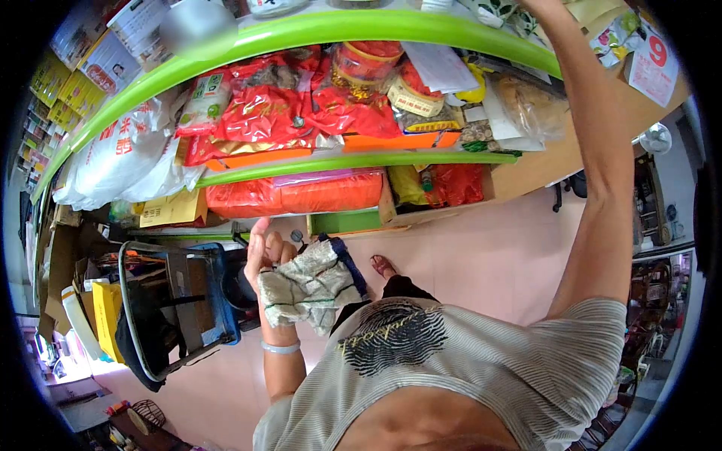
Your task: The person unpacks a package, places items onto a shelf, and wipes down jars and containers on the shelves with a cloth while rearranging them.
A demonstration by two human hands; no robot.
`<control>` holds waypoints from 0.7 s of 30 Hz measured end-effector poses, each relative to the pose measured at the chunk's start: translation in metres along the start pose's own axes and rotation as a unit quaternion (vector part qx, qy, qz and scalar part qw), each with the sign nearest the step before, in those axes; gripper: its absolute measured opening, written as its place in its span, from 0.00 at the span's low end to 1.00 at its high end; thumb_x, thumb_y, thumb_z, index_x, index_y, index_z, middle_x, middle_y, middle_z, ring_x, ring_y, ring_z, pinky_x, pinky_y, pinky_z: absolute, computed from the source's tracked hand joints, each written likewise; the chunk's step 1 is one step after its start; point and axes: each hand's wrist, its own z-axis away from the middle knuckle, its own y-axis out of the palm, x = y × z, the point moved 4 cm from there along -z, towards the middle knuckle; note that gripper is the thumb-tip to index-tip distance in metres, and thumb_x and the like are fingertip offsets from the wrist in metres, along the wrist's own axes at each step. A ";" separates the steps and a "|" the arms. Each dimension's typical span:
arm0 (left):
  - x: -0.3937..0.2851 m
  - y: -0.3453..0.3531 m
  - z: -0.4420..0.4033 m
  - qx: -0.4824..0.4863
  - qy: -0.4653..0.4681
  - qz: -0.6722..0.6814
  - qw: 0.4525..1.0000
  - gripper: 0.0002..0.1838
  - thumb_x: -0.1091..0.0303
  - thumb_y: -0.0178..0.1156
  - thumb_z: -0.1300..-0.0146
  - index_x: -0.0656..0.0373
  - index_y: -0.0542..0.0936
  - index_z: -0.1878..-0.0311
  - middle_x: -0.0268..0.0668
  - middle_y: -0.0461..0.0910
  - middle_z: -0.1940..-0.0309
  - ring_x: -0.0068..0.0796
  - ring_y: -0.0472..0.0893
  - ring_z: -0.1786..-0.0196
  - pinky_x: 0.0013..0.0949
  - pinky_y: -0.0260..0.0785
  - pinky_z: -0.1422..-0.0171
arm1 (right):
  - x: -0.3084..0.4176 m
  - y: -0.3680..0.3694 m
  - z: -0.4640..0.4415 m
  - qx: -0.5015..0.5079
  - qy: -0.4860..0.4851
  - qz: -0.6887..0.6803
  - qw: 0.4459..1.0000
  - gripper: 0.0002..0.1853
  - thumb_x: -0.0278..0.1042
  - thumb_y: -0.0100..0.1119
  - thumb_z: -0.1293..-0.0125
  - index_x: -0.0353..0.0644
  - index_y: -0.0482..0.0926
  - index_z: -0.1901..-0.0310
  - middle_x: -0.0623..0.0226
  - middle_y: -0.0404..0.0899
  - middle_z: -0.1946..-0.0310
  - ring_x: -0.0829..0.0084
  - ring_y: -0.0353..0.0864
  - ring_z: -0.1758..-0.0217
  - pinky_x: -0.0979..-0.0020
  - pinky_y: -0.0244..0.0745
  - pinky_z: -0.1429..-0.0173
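My left hand [268,249] is raised below the shelves, its index finger stretched out and its other fingers curled. A pale checked cloth [307,289] hangs from it over the palm and wrist, and a dark blue cloth [347,263] shows at its far side. A pale bangle [280,347] circles that wrist. My right arm reaches up past the right end of the shelves, and my right hand [535,4] is cut off by the top edge beside a leaf-patterned item [502,12]. Its fingers are hidden.
A green-edged shelf [361,27] crosses above red packets [263,113] and plastic tubs [365,62]. A white bag [120,150] bulges at the left. A metal-framed chair [125,301] stands at the lower left; a wooden counter [560,161] lies right.
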 end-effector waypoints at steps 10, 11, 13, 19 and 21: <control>0.059 0.000 0.026 -0.053 -0.093 0.115 0.988 0.26 0.47 0.39 0.33 0.52 0.74 0.44 0.42 0.65 0.37 0.41 0.63 0.35 0.48 0.51 0.31 | 0.073 0.167 0.269 0.402 -0.151 -0.445 0.786 0.54 0.53 0.73 0.59 0.33 0.53 0.35 0.46 0.60 0.38 0.53 0.61 0.35 0.60 0.59 0.33; 0.068 0.003 0.029 -0.041 -0.124 0.224 0.966 0.25 0.46 0.39 0.34 0.50 0.75 0.45 0.42 0.65 0.38 0.41 0.63 0.35 0.48 0.51 0.31 | 0.074 0.182 0.291 0.419 -0.114 -0.505 0.746 0.52 0.58 0.69 0.57 0.30 0.57 0.38 0.41 0.61 0.40 0.53 0.63 0.36 0.61 0.59 0.34; 0.090 0.020 0.038 0.011 -0.123 0.207 0.971 0.25 0.45 0.41 0.35 0.46 0.73 0.42 0.42 0.65 0.38 0.43 0.62 0.35 0.51 0.50 0.31 | 0.075 0.216 0.338 0.496 -0.057 -0.609 0.616 0.52 0.67 0.63 0.54 0.35 0.57 0.37 0.52 0.64 0.40 0.61 0.62 0.36 0.64 0.56 0.33; 0.185 0.056 0.035 0.113 -0.035 -0.005 0.993 0.23 0.51 0.45 0.34 0.57 0.71 0.44 0.42 0.67 0.41 0.39 0.62 0.34 0.43 0.55 0.32 | -0.004 0.189 0.390 0.302 0.205 -0.765 0.531 0.28 0.43 0.55 0.37 0.41 0.63 0.38 0.65 0.66 0.40 0.71 0.61 0.36 0.66 0.56 0.33; 0.216 0.043 0.023 -0.035 -0.009 -0.158 0.987 0.23 0.54 0.51 0.36 0.61 0.71 0.46 0.40 0.71 0.45 0.36 0.64 0.36 0.37 0.56 0.32 | -0.044 0.182 0.394 0.277 0.261 -0.792 0.478 0.25 0.40 0.56 0.37 0.41 0.65 0.40 0.64 0.67 0.41 0.72 0.64 0.37 0.67 0.58 0.33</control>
